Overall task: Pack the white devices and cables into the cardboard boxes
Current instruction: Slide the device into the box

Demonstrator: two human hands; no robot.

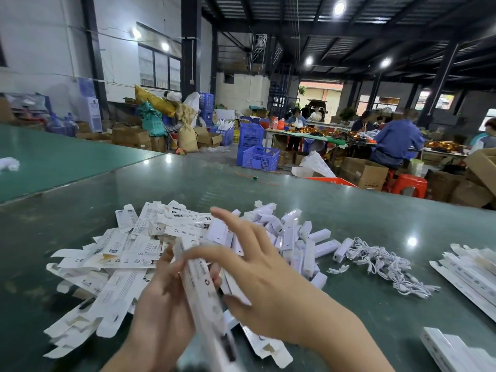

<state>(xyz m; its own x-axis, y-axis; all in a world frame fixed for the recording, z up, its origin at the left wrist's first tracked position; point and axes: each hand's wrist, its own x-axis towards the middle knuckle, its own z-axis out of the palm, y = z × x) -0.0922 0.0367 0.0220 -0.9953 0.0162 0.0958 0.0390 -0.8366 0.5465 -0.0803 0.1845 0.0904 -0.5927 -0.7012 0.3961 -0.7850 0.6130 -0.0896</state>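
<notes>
A long white printed carton (pixel 204 294) stands tilted between my hands above the table. My left hand (pixel 163 299) grips it from the left side. My right hand (pixel 257 277) rests on its right edge, index finger curled over its top end, the other fingers spread. Behind lies a heap of flat unfolded white cartons (pixel 115 253). A pile of white block-shaped devices (pixel 295 237) sits to the right of centre. White coiled cables (pixel 386 264) lie in a bunch further right.
The green table (pixel 349 210) stretches far ahead. Several more white cartons lie at the right edge (pixel 467 272) and near right corner (pixel 453 350). Beyond the table are blue crates (pixel 257 154), brown boxes, and seated people working at another table.
</notes>
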